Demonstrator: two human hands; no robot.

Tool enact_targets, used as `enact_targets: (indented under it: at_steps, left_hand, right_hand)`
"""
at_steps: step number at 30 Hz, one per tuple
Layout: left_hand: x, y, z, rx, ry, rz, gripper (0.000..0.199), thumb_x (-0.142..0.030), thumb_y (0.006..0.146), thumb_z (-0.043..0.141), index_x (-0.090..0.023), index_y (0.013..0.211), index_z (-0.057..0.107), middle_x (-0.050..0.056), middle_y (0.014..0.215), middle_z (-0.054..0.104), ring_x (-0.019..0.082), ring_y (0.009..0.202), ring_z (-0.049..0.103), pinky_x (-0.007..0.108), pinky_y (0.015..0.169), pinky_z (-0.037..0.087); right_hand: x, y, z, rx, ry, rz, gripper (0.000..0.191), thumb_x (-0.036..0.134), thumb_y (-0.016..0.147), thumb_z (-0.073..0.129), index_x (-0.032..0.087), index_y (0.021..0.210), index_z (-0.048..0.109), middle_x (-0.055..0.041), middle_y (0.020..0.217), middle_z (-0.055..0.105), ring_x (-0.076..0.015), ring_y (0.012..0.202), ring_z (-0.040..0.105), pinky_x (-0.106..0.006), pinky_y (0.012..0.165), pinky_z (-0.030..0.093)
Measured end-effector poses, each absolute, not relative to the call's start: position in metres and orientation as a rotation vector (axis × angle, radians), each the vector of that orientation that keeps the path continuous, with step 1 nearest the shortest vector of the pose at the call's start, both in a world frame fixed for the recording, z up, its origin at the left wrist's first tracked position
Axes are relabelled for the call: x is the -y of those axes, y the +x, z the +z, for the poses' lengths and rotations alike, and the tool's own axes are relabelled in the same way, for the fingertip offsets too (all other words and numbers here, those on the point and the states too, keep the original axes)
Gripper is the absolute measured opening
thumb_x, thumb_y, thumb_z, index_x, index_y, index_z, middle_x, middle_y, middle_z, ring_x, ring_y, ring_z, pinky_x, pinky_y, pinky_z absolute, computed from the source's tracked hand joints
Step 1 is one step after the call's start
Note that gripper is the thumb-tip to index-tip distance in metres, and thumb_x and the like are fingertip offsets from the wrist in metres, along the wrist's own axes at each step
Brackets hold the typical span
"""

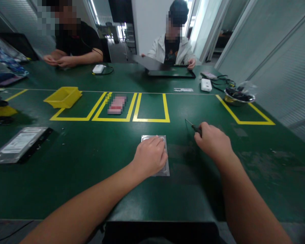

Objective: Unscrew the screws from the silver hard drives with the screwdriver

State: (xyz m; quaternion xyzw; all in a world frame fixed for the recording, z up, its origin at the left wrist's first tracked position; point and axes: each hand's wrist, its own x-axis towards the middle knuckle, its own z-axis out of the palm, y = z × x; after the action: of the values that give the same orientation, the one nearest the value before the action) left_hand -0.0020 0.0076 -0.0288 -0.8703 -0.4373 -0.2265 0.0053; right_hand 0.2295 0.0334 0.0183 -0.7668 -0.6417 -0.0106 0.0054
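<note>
Plate [165, 171], silvery, rectangular, beneath left hand [151, 155], fingers together; right hand [215, 139], fingers around screwdriver [196, 128].

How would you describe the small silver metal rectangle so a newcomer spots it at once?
On the green tabletop, find the rightmost of three adjoining yellow tape outlines. Nearer the camera lies the silver metal rectangle, partly covered by the bare left hand. That hand sets it apart from the larger silver case with a white label, far left.
</note>
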Motion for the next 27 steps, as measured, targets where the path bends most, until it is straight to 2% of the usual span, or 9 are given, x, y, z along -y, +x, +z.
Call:
enact_targets:
  at_steps: [4, 8, 10, 17, 21, 27]
  left_hand:
    - [-0.007, -0.002, -0.028, 1.369, -2.723, -0.692, 0.032, -0.025, 0.091, 0.047, -0.01, 0.111, 0.068, 0.013, 0.117, 0.07, 0.027, 0.113, 0.063, 0.043, 0.101, 0.051]
    - [-0.007, -0.002, -0.028, 1.373, -2.729, -0.692, 0.032, -0.024, 0.09, 0.048, -0.01, 0.111, 0.068, 0.013, 0.117, 0.07, 0.027, 0.112, 0.064, 0.043, 0.102, 0.05]
    - [-0.007, -0.002, -0.028, 1.373, -2.729, -0.696, 0.031, -0.024, 0.09, 0.048, -0.011, 0.11, 0.068, 0.012, 0.116, 0.07, 0.027, 0.111, 0.064, 0.043, 0.102, 0.05]
    - [-0.008, -0.003, -0.029, 1.388, -2.738, -0.705, 0.032, -0.024, 0.09, 0.048, -0.012, 0.112, 0.068, 0.012, 0.119, 0.07, 0.028, 0.113, 0.064, 0.045, 0.102, 0.05]
    - [-0.008, -0.003, -0.029, 1.377, -2.738, -0.711, 0.033, -0.025, 0.09, 0.049, -0.012, 0.113, 0.068, 0.012, 0.121, 0.069, 0.028, 0.114, 0.063, 0.044, 0.104, 0.05]
    - [-0.009, -0.004, -0.028, 1.37, -2.765, -0.685, 0.033, -0.025, 0.09, 0.049, -0.011, 0.114, 0.067, 0.011, 0.123, 0.069, 0.027, 0.116, 0.063, 0.043, 0.106, 0.048]
  right_hand:
    - [-0.035, 0.241, 0.025, 1.886, -2.156, -0.12, 0.029, 0.036, 0.087, 0.05, 0.016, 0.103, 0.063, -0.0134, 0.099, 0.066, -0.0273, 0.09, 0.061, -0.038, 0.075, 0.045]
    - [-0.035, 0.245, 0.034, 1.673, -1.849, 0.02, 0.022, 0.038, 0.081, 0.064, 0.017, 0.086, 0.067, -0.0035, 0.072, 0.06, -0.0181, 0.068, 0.054, -0.033, 0.067, 0.043]
    - [-0.034, 0.242, 0.037, 1.533, -1.65, 0.177, 0.021, 0.038, 0.079, 0.068, 0.018, 0.085, 0.068, 0.001, 0.065, 0.055, -0.014, 0.059, 0.05, -0.029, 0.06, 0.041]
    - [-0.044, 0.219, 0.053, 1.254, -1.016, 0.45, 0.023, 0.04, 0.09, 0.062, 0.022, 0.102, 0.068, 0.0022, 0.073, 0.052, -0.0098, 0.056, 0.046, -0.026, 0.052, 0.036]
    - [-0.053, 0.206, 0.068, 1.321, -0.998, 0.419, 0.023, 0.041, 0.093, 0.058, 0.022, 0.101, 0.067, 0.001, 0.075, 0.056, -0.0087, 0.054, 0.047, -0.025, 0.049, 0.036]
    - [-0.046, 0.19, 0.079, 1.516, -1.016, 0.313, 0.017, 0.038, 0.093, 0.059, 0.022, 0.098, 0.062, -0.0004, 0.077, 0.059, -0.0113, 0.056, 0.054, -0.027, 0.053, 0.044]
